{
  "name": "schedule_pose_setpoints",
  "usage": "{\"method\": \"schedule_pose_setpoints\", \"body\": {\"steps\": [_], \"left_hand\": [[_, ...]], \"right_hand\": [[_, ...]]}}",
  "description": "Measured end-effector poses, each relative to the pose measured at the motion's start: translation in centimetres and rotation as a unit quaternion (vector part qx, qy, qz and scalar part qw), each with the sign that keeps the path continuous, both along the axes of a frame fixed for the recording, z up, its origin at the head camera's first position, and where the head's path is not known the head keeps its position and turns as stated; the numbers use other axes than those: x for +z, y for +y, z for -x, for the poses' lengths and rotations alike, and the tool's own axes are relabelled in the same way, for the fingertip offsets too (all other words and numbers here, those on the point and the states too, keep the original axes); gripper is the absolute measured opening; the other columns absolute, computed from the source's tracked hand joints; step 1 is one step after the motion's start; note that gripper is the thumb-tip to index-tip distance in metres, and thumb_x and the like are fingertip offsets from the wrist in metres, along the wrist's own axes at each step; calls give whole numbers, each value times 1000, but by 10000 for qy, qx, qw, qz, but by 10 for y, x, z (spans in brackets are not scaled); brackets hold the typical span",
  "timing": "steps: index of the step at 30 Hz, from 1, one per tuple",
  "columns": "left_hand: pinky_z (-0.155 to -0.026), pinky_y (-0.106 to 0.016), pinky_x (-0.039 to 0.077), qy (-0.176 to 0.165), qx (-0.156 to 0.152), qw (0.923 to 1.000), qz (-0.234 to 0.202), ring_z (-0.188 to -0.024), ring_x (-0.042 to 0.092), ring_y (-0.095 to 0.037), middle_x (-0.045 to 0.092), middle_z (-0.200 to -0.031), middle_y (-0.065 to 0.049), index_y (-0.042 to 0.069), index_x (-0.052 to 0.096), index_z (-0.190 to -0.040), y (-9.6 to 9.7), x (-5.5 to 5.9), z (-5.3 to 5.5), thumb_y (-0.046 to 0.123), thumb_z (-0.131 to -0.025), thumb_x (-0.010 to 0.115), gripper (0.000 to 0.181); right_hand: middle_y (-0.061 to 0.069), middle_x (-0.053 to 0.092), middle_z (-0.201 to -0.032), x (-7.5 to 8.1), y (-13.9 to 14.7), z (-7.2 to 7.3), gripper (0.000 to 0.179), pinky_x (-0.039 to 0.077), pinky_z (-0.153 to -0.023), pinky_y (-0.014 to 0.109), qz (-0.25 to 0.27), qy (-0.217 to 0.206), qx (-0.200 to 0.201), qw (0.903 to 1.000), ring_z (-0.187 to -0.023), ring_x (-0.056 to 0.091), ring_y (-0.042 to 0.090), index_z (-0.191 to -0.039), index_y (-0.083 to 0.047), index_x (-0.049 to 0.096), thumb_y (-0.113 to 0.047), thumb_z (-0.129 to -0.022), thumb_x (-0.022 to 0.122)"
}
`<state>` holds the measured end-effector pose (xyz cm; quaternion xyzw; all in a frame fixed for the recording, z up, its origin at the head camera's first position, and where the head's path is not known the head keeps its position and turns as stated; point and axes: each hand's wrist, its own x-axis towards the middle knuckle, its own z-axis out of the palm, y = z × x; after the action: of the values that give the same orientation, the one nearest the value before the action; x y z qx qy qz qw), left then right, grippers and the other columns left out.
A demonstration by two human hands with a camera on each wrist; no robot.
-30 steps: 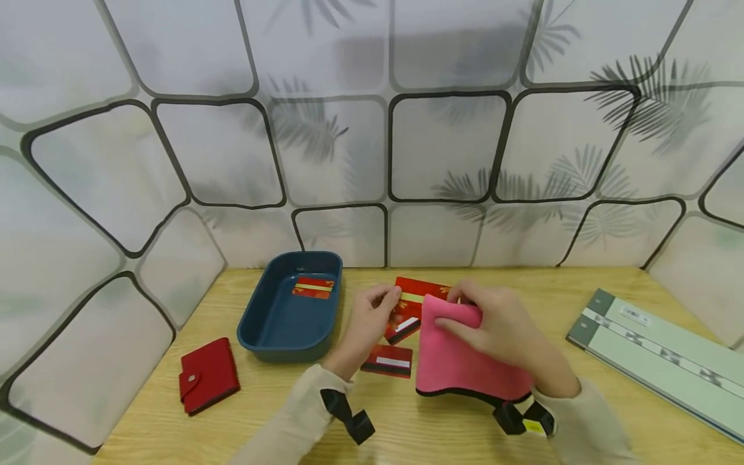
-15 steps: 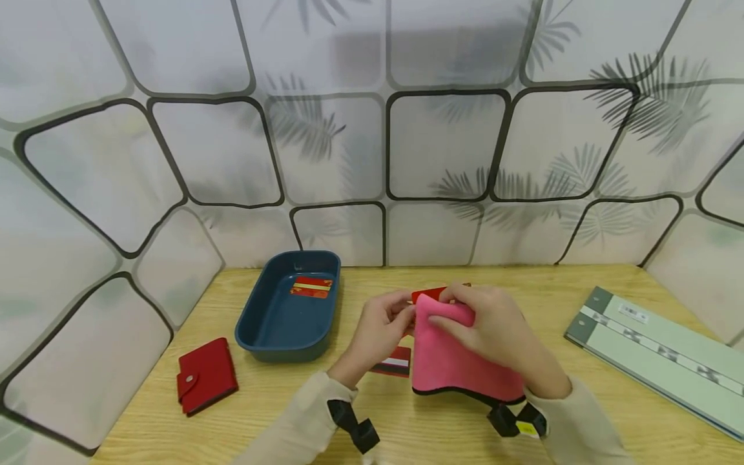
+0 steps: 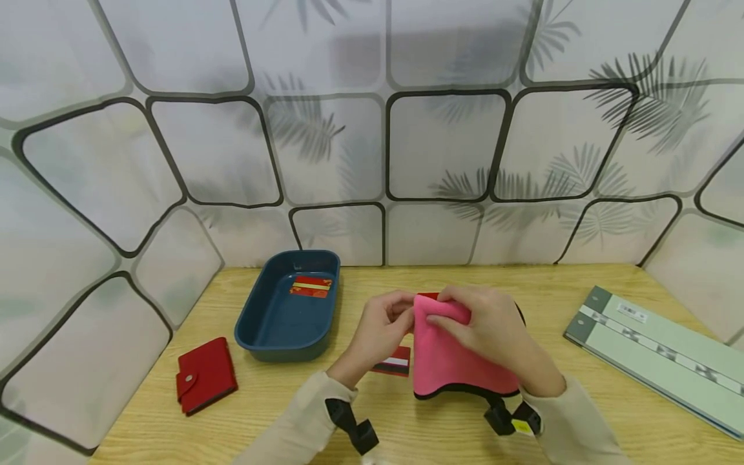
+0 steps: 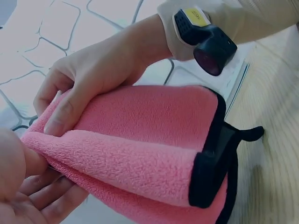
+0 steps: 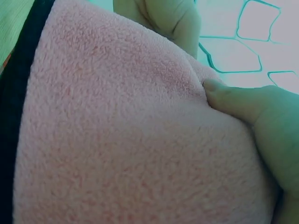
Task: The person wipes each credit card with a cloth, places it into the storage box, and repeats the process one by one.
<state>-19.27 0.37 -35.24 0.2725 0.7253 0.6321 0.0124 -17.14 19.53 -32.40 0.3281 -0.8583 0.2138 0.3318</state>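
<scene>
A pink plush cloth (image 3: 459,361) with black edging hangs folded from my right hand (image 3: 485,316), whose thumb lies over its fold and fingers behind it. In the left wrist view, the pink cloth (image 4: 126,154) shows its rolled fold and the right hand (image 4: 88,79) gripping its far end. My left hand (image 3: 386,323) pinches a red card (image 3: 429,295) at the cloth's left edge. Only a sliver of this card shows above the cloth; the rest is hidden. Another red card (image 3: 395,361) lies on the table below the left hand.
A dark blue tray (image 3: 279,349) holding a red and gold card (image 3: 310,286) stands at the left. Nearer, a red snap wallet (image 3: 207,374) lies on the wooden table (image 3: 290,394). A pale green folder (image 3: 657,355) lies at the right. A patterned curtain (image 3: 447,148) hangs behind.
My left hand has moved right to the cloth's edge with the red card. The card, broadly visible a second ago, has gone almost wholly behind the cloth. The right hand has shifted slightly left.
</scene>
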Motion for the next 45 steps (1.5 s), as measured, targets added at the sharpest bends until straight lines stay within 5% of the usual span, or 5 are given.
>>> {"method": "schedule_pose_setpoints", "body": {"steps": [7,14,23,31,45], "left_hand": [[-76,-20,53,43,-362,9993,-109,-81,62,-8,65,-102,-24,-4,60,-112,-1,0,0,1,-98,47,20],[-66,-21,49,47,-61,9999,-153,-66,54,-10,62,-84,-26,-4,56,-97,0,-2,0,-2,-96,48,8],[-67,-20,51,100,32,9999,28,-72,62,-24,63,-82,-23,-2,53,-95,-1,1,0,-2,-96,48,5],[-58,-20,45,295,191,9987,364,-60,51,-9,60,-77,-19,-3,54,-95,-3,3,0,-1,-96,50,5],[-54,-21,38,346,781,9956,385,-58,45,-11,60,-74,-16,-2,57,-89,-5,7,-1,-4,-92,53,5]], "right_hand": [[-11,47,-55,-3,0,1,34,29,-45,17,40,298,-462,9985,-49,35,0,-72,-18,57,-28,-64,88],[-10,47,-54,-4,1,2,35,29,-44,19,146,-100,-839,9963,-48,34,2,-71,-17,56,-30,-65,89],[-9,44,-53,4,4,2,37,29,-43,21,39,-527,-1101,9925,-48,35,5,-73,-17,55,-33,-67,88],[-6,51,-58,7,9,0,33,34,-46,22,56,-964,-1269,9872,-51,41,7,-77,-16,59,-29,-68,87],[-1,50,-60,11,30,7,31,33,-47,27,-183,-1330,-1916,9723,-53,44,15,-83,-14,56,-30,-75,82]]}}
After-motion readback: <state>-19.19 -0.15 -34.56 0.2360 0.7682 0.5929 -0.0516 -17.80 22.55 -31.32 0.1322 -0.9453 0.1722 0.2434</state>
